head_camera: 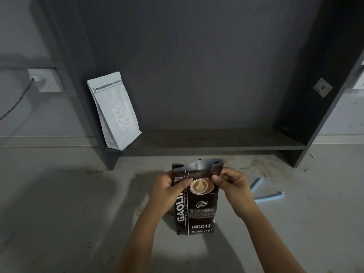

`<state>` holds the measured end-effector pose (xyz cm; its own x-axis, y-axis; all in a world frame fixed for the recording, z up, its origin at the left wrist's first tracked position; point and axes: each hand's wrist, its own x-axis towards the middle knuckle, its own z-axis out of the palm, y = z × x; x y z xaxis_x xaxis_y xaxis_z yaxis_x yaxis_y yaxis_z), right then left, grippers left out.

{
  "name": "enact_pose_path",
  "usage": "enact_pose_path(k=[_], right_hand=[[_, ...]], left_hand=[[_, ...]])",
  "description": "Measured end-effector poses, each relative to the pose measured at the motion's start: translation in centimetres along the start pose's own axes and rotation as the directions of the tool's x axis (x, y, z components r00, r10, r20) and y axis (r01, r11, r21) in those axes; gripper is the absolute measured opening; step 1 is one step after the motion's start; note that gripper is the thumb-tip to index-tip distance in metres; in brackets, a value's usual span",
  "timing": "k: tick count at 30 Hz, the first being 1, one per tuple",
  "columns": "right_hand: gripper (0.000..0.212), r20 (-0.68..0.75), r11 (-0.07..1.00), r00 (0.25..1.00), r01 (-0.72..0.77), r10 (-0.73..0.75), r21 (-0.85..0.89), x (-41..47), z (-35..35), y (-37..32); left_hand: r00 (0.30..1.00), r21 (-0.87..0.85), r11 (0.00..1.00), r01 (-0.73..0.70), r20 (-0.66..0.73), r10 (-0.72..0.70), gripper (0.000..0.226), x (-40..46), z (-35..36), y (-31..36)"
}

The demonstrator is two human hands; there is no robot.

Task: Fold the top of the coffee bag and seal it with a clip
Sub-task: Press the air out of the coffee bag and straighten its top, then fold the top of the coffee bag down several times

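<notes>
The coffee bag (pixel 197 198) is being held upright at 6 o'clock of the view, low centre, base apparently resting on the grey surface (pixel 59 203), top still open with the silver lining showing at the mouth. No fold is being seen yet, so the step in hand is judged to be the first fold of the top.

To be done well: the two upper corners are being best pinched level, air being pressed out first, then the top strip being rolled toward the printed face in one straight crease, both sides being turned together so the fold is not skewing. The bag should be kept standing so no contents are being spilled.

The left hand (pixel 169 192) is being clamped on the bag's left edge at 9 o'clock of the bag, thumb across the front, fingers wrapped behind. The right hand (pixel 232 184) is being pinched on the upper right corner at 2 o'clock of the bag, thumb and forefinger together on the film. Both forearms are coming up from 6 o'clock, converging.

The clip (pixel 264 192), a pale long bar piece, is lying open on the surface at 3 o'clock of the bag, near the right wrist, untouched. A white pouch (pixel 114 111) is standing on the dark shelf (pixel 216 138) at 11 o'clock, well apart.
</notes>
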<state>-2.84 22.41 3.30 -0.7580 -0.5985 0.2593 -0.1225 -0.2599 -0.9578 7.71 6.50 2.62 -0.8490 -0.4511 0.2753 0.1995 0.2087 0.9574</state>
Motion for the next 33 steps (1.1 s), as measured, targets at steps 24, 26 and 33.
enact_pose_path(k=[24, 26, 33], right_hand=[[0.026, -0.022, 0.992, 0.998, 0.067, -0.065, 0.109, -0.6, -0.2, -2.3], [0.027, -0.012, 0.998, 0.999, 0.033, -0.033, 0.059, -0.7, -0.4, -2.2], [0.041, 0.083, 0.992, 0.991, -0.112, 0.107, 0.055, -1.1, -0.8, -1.4]], left_hand=[[0.997, -0.203, 0.977, -0.072, 0.013, 0.076, 0.049, -0.4, -0.7, 3.4], [0.997, -0.15, 0.987, -0.064, 0.034, 0.07, 0.033, -0.5, -0.5, 3.4], [0.99, -0.138, 0.99, 0.035, 0.14, -0.016, 0.033, -1.0, -1.3, 2.5]])
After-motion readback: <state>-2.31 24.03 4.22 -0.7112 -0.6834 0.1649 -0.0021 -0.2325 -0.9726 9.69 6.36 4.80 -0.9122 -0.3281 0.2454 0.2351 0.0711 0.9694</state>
